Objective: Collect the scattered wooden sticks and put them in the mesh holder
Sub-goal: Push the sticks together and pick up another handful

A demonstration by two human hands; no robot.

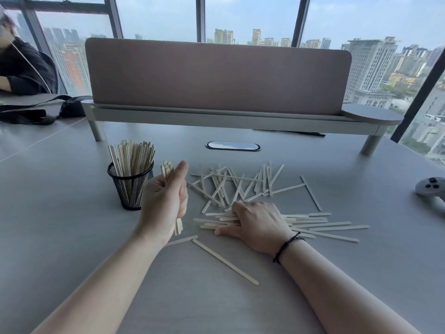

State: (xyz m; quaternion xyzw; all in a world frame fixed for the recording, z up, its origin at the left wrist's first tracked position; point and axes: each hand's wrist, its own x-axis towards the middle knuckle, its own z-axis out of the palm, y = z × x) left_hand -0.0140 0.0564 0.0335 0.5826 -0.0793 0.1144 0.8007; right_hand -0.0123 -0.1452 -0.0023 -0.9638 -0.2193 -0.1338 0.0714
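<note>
A black mesh holder (130, 189) stands left of centre on the grey table, packed with several upright wooden sticks (131, 156). Just right of it my left hand (166, 201) grips a small upright bundle of sticks (167, 168), whose ends show above and below the fist. Several pale wooden sticks lie scattered (240, 183) across the middle of the table. My right hand (255, 222) rests palm down on a flatter pile of sticks (322, 224), fingers curled around some of them. Two single sticks (224, 260) lie nearer to me.
A raised shelf with a brown divider panel (216, 75) crosses the table's far side, with a cable port (233, 146) in front of it. A grey game controller (431, 189) lies at the right edge. A black bag (43, 112) and a seated person (21, 66) are far left.
</note>
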